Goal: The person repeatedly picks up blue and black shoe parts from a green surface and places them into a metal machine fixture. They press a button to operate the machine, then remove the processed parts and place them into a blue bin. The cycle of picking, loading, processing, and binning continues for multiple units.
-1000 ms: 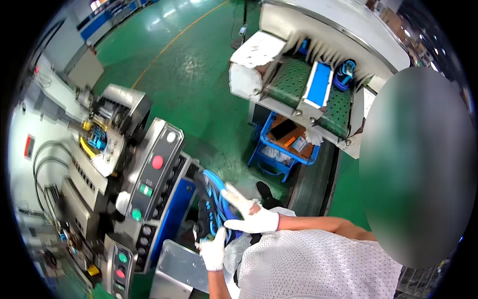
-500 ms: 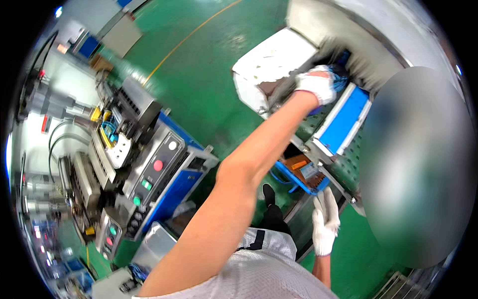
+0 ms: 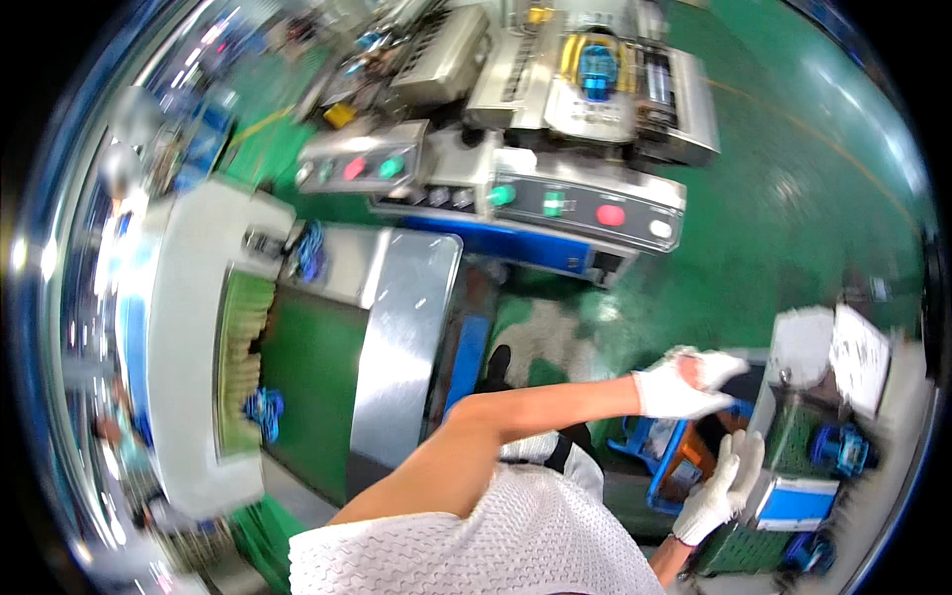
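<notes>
My left hand [image 3: 689,384], in a white knit glove, reaches out to the right. Its fingers are stretched and apart, with nothing visible in them. Just below and to its right is my right hand [image 3: 724,488], also gloved in white, with its fingers extended beside a blue bin [image 3: 656,484]. Inside the bin lie orange and brown pieces and a small pale packet. A blue part with dark wiring [image 3: 843,449] rests on a green perforated conveyor [image 3: 793,436] at the right. Another blue part [image 3: 808,551] sits closer to me there, past a blue-and-white block [image 3: 798,504].
Ahead stands a machine with a control panel [image 3: 590,210] and a blue part [image 3: 597,71] in its yellow fixture. A steel table [image 3: 407,347] is at my left. Beyond it, a white housing [image 3: 188,347] has a fringe curtain with a blue part [image 3: 265,412] beside it.
My view has turned left, bringing the machine to the front. My left hand has come away from the blue part by the brush curtain, back near my right hand.
</notes>
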`<state>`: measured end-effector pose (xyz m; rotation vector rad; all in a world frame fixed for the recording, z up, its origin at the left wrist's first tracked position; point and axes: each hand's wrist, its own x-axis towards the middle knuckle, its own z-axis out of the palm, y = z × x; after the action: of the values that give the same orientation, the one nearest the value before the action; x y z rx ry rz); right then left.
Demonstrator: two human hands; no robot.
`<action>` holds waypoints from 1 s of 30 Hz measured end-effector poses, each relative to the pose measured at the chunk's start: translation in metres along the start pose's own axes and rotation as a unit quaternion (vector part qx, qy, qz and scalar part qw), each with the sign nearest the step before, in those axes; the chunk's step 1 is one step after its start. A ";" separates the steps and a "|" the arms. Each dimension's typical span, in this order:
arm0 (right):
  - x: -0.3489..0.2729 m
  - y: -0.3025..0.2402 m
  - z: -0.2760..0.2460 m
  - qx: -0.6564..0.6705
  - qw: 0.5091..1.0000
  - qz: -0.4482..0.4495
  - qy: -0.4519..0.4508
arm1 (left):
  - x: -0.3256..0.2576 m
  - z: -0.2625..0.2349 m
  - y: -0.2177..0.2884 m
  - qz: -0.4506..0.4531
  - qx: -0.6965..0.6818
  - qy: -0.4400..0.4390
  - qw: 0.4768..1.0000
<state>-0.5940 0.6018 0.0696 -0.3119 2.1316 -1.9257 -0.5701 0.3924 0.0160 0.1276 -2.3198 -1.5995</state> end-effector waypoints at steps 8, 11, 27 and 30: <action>-0.006 0.100 0.156 -0.161 0.908 0.082 -0.378 | -0.571 -0.200 -0.077 -0.601 0.254 0.445 0.613; -0.028 0.135 0.185 -0.269 0.878 0.092 -0.386 | -0.751 -0.174 -0.070 -0.652 0.245 0.613 0.373; -0.006 0.125 0.301 -0.681 0.582 -0.010 -0.444 | -1.072 -0.291 -0.083 -0.676 0.320 0.640 0.175; -0.154 0.087 0.447 -0.530 0.619 -0.013 -0.580 | -0.997 -0.307 -0.066 -0.655 0.333 0.626 0.261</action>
<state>-0.3020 0.2402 -0.0525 -1.3079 1.8121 0.0970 0.4599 0.3439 -0.1547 2.6936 -0.7652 0.1350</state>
